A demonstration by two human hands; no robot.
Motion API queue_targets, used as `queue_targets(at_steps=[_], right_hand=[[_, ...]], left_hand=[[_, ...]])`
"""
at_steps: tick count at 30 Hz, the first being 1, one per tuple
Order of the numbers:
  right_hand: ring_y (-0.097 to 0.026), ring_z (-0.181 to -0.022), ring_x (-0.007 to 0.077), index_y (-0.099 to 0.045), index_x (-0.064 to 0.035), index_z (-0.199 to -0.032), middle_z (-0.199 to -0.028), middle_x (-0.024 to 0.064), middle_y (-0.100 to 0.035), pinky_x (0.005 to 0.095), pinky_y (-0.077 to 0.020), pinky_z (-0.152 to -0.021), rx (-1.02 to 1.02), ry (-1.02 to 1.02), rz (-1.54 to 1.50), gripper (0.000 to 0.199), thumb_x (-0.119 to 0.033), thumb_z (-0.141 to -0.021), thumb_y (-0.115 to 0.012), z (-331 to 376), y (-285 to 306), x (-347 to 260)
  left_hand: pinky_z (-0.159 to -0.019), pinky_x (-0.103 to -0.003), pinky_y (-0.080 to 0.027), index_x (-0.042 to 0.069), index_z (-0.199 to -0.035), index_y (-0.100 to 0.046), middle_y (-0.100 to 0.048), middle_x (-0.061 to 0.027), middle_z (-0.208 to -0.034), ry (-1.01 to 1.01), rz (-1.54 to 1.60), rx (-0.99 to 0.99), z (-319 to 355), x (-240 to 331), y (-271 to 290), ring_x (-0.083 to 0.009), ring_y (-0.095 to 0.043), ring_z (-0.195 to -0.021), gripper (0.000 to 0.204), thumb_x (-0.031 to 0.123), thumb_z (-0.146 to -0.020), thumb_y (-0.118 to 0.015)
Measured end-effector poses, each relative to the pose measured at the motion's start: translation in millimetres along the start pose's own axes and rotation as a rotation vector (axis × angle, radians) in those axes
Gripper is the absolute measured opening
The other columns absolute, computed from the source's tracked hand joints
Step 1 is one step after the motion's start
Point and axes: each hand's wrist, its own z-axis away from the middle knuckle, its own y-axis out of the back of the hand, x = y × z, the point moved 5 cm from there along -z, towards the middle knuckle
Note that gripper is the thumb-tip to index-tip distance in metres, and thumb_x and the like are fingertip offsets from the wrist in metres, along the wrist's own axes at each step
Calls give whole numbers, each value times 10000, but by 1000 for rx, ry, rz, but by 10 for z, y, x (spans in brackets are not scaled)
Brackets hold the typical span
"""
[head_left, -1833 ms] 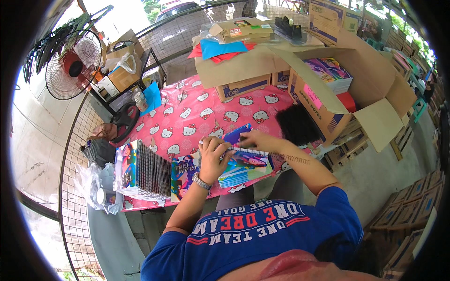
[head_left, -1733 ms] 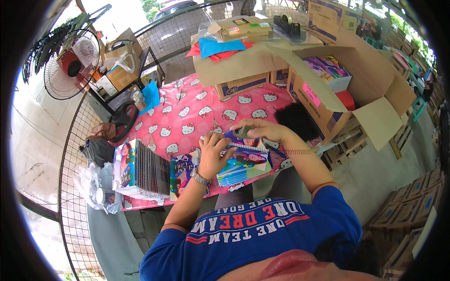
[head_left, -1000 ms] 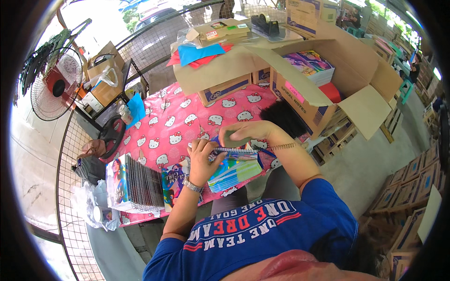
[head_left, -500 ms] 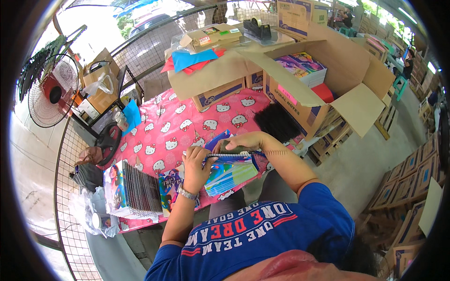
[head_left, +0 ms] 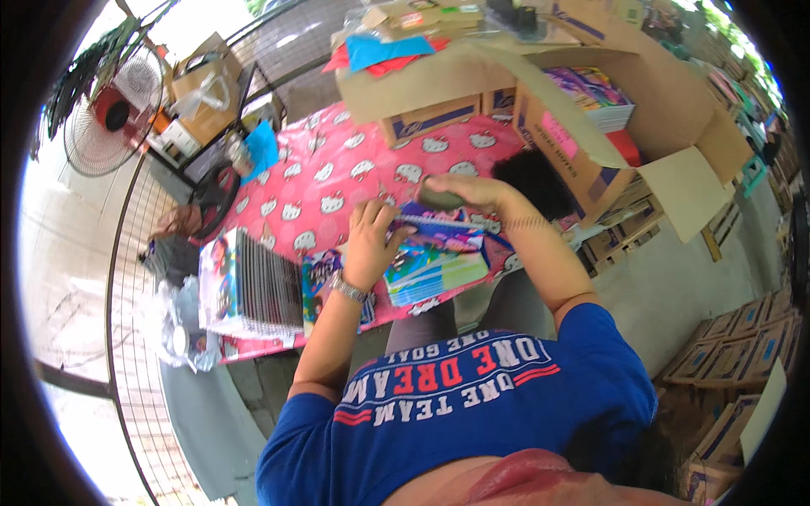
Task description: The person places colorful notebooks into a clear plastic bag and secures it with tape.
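A stack of colourful spiral notebooks lies on the pink patterned tablecloth in front of me. My left hand rests on the stack's left side, fingers spread, a watch on the wrist. My right hand is at the stack's far edge, curled around a dark rounded object that I cannot identify. A second pile of spiral notebooks stands to the left, with another colourful notebook between it and my left arm.
Open cardboard boxes holding more books stand at the table's far right, with folded boxes and red and blue paper behind. A standing fan is at the far left. A wire fence runs along the left. Flat cartons lie at right.
The view has shifted as my head moved. My right hand has lifted from the notebooks' right side to their far edge; my left hand stays on the stack.
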Motion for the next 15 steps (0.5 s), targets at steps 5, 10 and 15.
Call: queue_targets(at_steps=[5,10,15], right_hand=[[-565,-1035,139,-644,-32,-1151,-1109,42,-619,280,-440,-919,-234,317,175,521,-474,-876,-639,106,-335,-328],[-585,-975,142,-634,-36,-1106,-1062,56,-598,270,-488,-770,-73,14,624,624,-593,-822,-633,-11,-224,-326],[-597,-926,113,-642,-42,-1144,-993,18,-634,277,-481,-813,-89,-91,250,505,-470,-877,-648,-129,-213,-217]], left_hand=[[-815,-416,-455,38,-909,-628,-619,-102,-905,32,79,-19,30,-30,38,-324,-553,-915,309,148,-701,-829],[-807,-407,-469,38,-907,-635,-637,-89,-897,34,144,-10,5,1,48,-307,-561,-913,345,146,-664,-856],[-826,-403,-478,38,-920,-636,-641,-85,-912,39,171,-39,-37,-40,-19,-306,-567,-938,366,160,-659,-863]])
